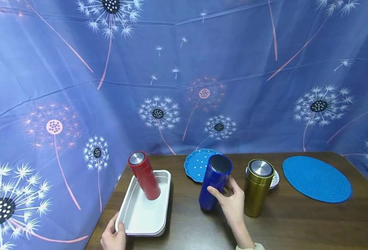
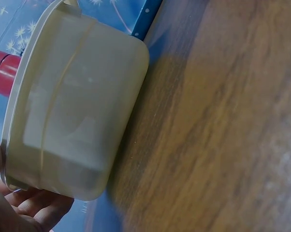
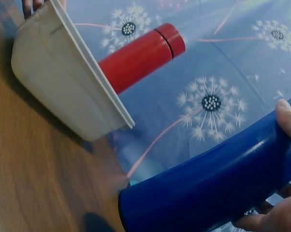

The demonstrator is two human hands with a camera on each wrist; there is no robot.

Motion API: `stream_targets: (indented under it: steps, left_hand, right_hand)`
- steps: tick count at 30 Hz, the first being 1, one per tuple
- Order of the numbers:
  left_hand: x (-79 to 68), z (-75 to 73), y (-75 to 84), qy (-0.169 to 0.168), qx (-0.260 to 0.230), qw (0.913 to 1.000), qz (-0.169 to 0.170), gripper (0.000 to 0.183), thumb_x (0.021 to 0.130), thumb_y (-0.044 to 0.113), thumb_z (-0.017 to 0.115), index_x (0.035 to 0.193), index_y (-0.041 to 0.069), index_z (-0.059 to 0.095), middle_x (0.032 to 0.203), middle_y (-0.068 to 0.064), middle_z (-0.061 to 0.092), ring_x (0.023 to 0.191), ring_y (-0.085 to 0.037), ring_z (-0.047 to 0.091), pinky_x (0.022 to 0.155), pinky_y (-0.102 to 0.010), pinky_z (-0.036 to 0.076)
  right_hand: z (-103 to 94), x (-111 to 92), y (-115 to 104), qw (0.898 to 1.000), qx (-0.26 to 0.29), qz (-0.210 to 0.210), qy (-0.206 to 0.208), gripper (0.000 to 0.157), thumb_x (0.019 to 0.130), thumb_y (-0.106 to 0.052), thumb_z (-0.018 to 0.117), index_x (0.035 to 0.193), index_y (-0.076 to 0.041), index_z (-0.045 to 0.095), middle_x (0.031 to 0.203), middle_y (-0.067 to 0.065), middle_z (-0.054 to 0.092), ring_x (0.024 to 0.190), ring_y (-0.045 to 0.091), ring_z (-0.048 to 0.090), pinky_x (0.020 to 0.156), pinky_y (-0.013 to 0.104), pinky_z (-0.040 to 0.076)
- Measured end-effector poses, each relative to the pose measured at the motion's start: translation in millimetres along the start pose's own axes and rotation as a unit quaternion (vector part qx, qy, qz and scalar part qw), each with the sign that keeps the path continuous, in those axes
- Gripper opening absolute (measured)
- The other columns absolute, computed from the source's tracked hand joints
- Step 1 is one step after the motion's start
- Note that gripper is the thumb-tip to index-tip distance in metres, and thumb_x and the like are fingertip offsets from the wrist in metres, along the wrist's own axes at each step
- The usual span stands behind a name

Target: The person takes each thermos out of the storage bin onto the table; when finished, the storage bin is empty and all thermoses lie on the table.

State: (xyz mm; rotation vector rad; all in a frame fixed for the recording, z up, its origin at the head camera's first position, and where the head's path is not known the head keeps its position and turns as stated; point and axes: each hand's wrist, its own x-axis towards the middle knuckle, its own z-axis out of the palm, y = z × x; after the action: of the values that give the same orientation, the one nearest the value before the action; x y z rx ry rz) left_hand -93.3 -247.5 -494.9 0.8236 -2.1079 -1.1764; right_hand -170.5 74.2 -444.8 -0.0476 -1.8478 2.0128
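Observation:
My right hand [image 1: 232, 201] grips a blue thermos flask [image 1: 214, 184] with a dark lid, thumb on the near side and fingers round the far side. In the right wrist view the flask's base is close over the table, beside its shadow. My left hand [image 1: 113, 234] holds the near left corner of a white plastic basin [image 1: 143, 218], thumb over the rim and fingers below it. A red thermos flask [image 1: 146, 180] with a silver-topped lid stands inside the basin, towards its far end. Just right of my right hand stands a gold thermos flask [image 1: 256, 194].
A blue dotted plate [image 1: 194, 166] lies behind the blue flask. Partly hidden behind the gold flask is a small white patterned dish [image 1: 275, 180]. A round blue woven placemat [image 1: 316, 178] lies at the right of the brown wooden table [image 1: 296, 225]. Blue dandelion-print cloth [image 1: 249, 104] hangs behind.

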Motion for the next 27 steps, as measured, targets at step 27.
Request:
stream_targets:
  steps: [27]
  left_hand:
    - [0.2, 1.9, -0.7, 0.008, -0.022, 0.9997, -0.005, 0.036, 0.088, 0.008, 0.055, 0.122, 0.003, 0.067, 0.108, -0.024, 0.067, 0.063, 0.027, 0.044, 0.062, 0.000, 0.035]
  right_hand:
    - [-11.8, 3.5, 12.4, 0.998, -0.043, 0.039, 0.008, 0.081, 0.070, -0.013, 0.088, 0.141, -0.006, 0.051, 0.134, 0.016, 0.059, 0.112, 0.013, 0.060, 0.084, 0.008, 0.044]
